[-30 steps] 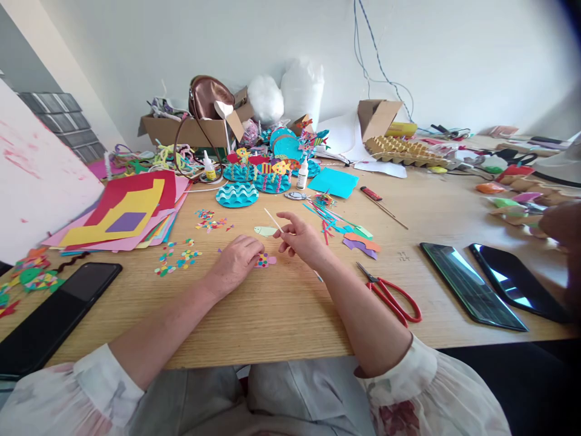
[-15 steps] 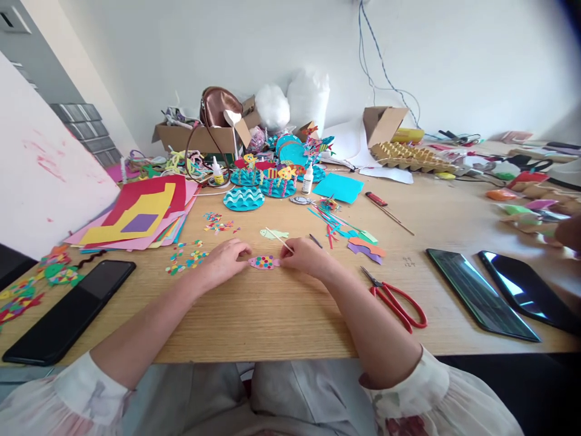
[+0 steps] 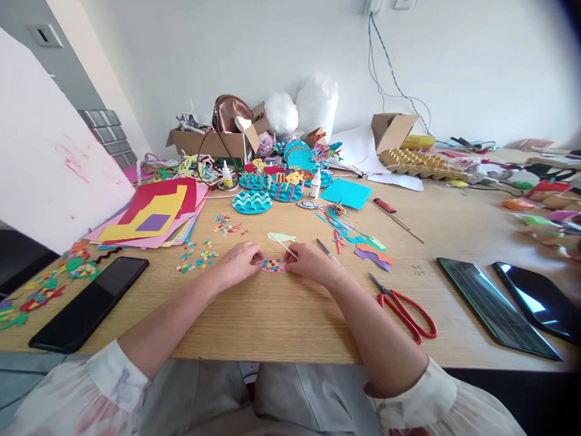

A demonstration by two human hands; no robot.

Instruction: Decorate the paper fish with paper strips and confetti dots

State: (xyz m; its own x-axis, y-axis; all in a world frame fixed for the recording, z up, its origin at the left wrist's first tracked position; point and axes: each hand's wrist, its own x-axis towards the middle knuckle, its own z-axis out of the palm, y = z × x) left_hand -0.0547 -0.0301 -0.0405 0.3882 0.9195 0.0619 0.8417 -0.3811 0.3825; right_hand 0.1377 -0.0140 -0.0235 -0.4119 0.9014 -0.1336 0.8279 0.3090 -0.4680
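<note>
A small pink paper fish (image 3: pixel 271 265) covered in coloured dots lies between my hands, close to the tabletop. My left hand (image 3: pixel 239 264) pinches its left end with closed fingertips. The fingers of my right hand (image 3: pixel 309 260) are closed round a thin pale stick (image 3: pixel 283 244) and also touch the fish's right end. Just beyond my hands is a pale green paper fish (image 3: pixel 282 237), with the stick's tip over it. Loose coloured paper dots (image 3: pixel 197 257) are scattered left of my left hand. A pen (image 3: pixel 325 247) rests beside my right hand.
Red-handled scissors (image 3: pixel 403 309) lie right of my right forearm, with two dark phone-like slabs (image 3: pixel 494 309) beyond. A black phone (image 3: pixel 91 303) is at the left. Coloured paper sheets (image 3: pixel 149 212), glue bottles (image 3: pixel 315 184) and blue paper decorations (image 3: pixel 252 201) stand farther back.
The whole view has shifted, so things appear farther right. My hands keep their hold on the pink paper fish and the stick, with hardly any movement over the table.
</note>
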